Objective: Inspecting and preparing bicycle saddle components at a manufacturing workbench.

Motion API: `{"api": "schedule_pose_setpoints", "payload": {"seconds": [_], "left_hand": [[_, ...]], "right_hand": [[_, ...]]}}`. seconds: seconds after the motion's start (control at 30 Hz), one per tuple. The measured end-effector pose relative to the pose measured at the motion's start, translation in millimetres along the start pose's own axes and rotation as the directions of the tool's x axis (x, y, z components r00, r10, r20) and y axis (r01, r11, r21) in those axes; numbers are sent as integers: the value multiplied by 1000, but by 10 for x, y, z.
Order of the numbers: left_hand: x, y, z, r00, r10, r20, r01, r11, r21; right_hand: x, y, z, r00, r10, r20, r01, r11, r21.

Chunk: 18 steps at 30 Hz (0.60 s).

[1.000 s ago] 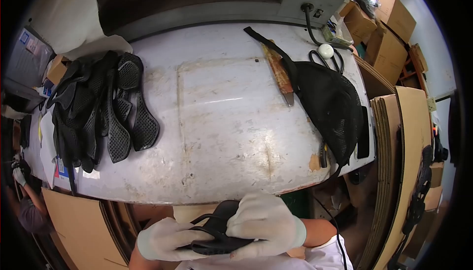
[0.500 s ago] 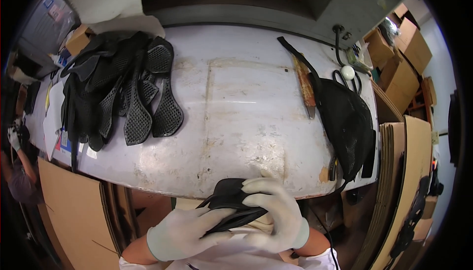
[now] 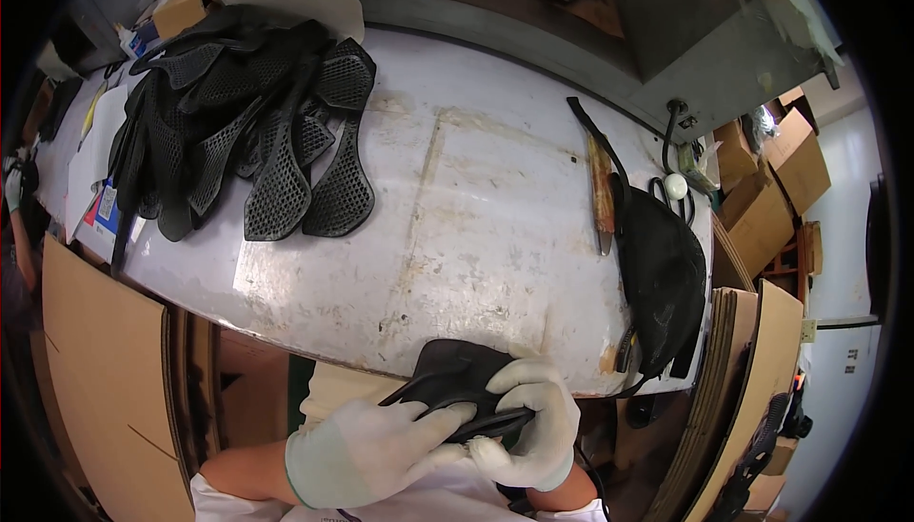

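Both my hands wear whitish gloves and grip a black, flexible molded piece (image 3: 464,367) just over the table's front edge; its exact kind is unclear. My left hand (image 3: 373,448) presses fingers and thumb onto its near left side. Curled around the right end is my right hand (image 3: 535,419), with its thumb at the near edge where a folded rim shows. To the far left lies a heap of black honeycomb-mesh pieces (image 3: 279,174), several of them paddle-shaped. A black mesh piece with a strap (image 3: 662,279) rests along the table's right side.
The worn white table (image 3: 476,236) spans the front. A tool with a worn wooden handle (image 3: 601,184) lies beside the strapped piece. Behind stands a grey metal housing (image 3: 657,55) with a cable. Cardboard sheets (image 3: 105,360) lean at left, more at right (image 3: 733,389). Another person (image 3: 21,236) is far left.
The view has swung, so the table appears tilted. My fingers have shifted on the black piece, my right thumb now at its near rim; it remains in both hands.
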<state>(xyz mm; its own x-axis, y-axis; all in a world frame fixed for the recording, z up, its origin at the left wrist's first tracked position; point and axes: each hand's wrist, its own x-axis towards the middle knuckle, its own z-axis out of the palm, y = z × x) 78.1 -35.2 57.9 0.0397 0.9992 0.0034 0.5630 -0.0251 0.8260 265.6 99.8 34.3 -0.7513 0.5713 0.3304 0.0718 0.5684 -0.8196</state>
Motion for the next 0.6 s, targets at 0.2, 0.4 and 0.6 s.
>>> {"api": "schedule_pose_setpoints", "payload": {"seconds": [0.2, 0.4, 0.6], "left_hand": [[-43, 14, 82, 999, 14, -51, -10, 996, 93], [-33, 9, 55, 999, 26, -28, -23, 993, 112], [-13, 71, 108, 995, -53, -79, 58, 997, 56]], "right_hand": [[-137, 19, 85, 996, 57, -66, -57, 998, -3], [-135, 28, 12, 1000, 29, 6, -30, 997, 73], [-173, -34, 167, 990, 110, -92, -99, 989, 114]]}}
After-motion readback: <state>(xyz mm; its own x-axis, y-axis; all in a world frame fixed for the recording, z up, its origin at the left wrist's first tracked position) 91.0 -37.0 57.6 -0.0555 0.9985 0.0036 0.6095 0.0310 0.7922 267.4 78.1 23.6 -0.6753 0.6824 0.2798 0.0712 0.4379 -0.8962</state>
